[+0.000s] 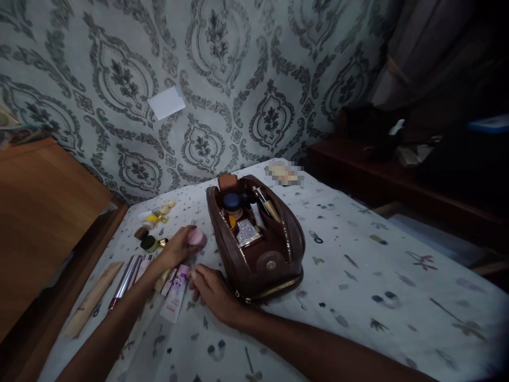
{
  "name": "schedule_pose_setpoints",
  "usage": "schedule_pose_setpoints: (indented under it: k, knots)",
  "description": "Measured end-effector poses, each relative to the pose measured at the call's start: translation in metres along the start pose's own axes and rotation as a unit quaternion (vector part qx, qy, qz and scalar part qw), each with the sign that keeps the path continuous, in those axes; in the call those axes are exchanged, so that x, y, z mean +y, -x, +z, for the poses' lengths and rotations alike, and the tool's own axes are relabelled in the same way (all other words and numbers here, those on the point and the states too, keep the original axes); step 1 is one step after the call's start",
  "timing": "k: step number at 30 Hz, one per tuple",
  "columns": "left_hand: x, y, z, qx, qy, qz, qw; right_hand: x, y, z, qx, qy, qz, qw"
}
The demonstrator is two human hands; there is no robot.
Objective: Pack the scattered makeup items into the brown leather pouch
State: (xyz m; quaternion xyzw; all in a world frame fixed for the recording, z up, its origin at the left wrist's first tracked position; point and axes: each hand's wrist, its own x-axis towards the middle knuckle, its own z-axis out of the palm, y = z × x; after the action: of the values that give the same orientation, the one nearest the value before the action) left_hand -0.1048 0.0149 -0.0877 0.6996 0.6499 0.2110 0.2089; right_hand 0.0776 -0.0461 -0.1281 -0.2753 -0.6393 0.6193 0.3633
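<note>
My left hand (178, 248) is closed on a small round pink jar (196, 237), just left of the brown toiletry bag (254, 273). Lower down, my right hand (212, 291) has its fingers curled beside a pink-and-white squeeze tube (175, 300) with a purple top. What those fingers hold, if anything, is hidden. Unzipped and standing wide, the bag shows a dark-blue-lidded jar (231, 201), a glittery silver compact (248, 233), a white tube (256, 213) and slim brushes or sticks (268, 204) inside.
Dark-lidded jars (149, 243), a yellow item (151, 218), a silver tube (127, 278) and a long beige item (93, 300) lie on the patterned sheet (350, 297). A wooden cabinet (47, 212) stands left, dark furniture (358, 164) right. A blurred-out item (284, 173) lies behind the bag.
</note>
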Motion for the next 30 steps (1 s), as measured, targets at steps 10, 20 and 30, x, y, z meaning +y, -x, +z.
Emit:
schedule_pose_setpoints:
  k: [10,20,30]
  knots:
    - [0.006,0.016,-0.020,-0.022,0.342,-0.042,0.938,0.008,0.002,0.001,0.049,-0.037,-0.016,0.998]
    - [0.031,0.041,-0.010,-0.059,0.476,-0.118,0.870,0.023,0.007,0.006,0.069,0.057,-0.070,0.994]
    - [0.062,0.045,-0.001,0.005,0.373,-0.109,0.921,0.027,0.008,0.010,0.053,0.183,-0.078,0.978]
